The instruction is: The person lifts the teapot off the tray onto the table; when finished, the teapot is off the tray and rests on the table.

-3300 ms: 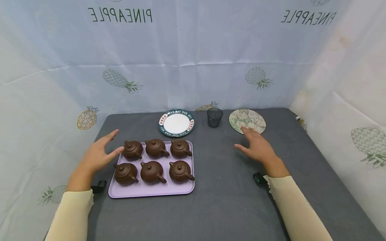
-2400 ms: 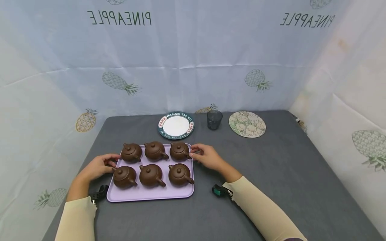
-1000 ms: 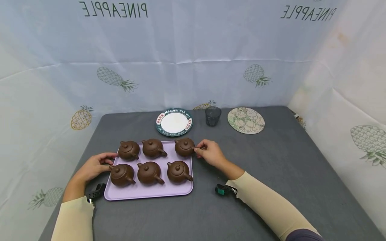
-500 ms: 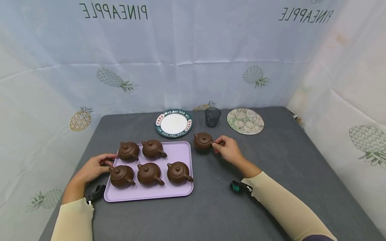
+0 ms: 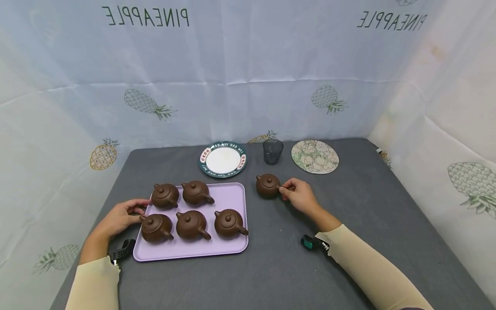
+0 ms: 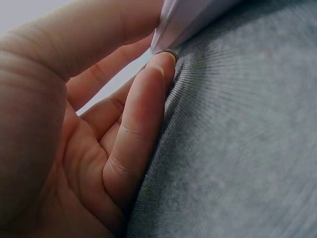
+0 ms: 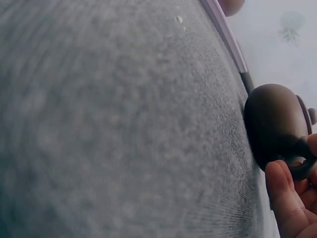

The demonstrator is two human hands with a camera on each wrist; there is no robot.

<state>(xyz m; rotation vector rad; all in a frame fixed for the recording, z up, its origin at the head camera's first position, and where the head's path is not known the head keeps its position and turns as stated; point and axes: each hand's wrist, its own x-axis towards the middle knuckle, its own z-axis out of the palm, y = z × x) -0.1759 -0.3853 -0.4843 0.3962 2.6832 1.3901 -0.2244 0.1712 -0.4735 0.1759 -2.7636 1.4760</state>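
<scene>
By its handle, my right hand (image 5: pixel 304 198) pinches a small brown teapot (image 5: pixel 267 186), which is off the tray's right side and close over the grey table; its spout points left. In the right wrist view the fingertips (image 7: pixel 278 181) meet at the handle of the teapot (image 7: pixel 275 119). My left hand (image 5: pixel 120 217) holds the left edge of the lilac tray (image 5: pixel 228 193), thumb and fingertips right at the rim; the left wrist view shows curled fingers (image 6: pixel 136 119) against the tray edge (image 6: pixel 173 25). Several matching teapots (image 5: pixel 191 224) stand on the tray, its back right corner bare.
Along the back of the table (image 5: pixel 279 267) lie a green-rimmed plate (image 5: pixel 223 160), a dark glass cup (image 5: pixel 273 151) and a round patterned mat (image 5: pixel 315 156). A pineapple-print cloth (image 5: pixel 248 51) hangs behind and at both sides.
My right hand took the back right teapot by its handle and moved it rightward off the tray; over the last half second it shifted slightly further right. The left hand went to the tray's edge and stays there.
</scene>
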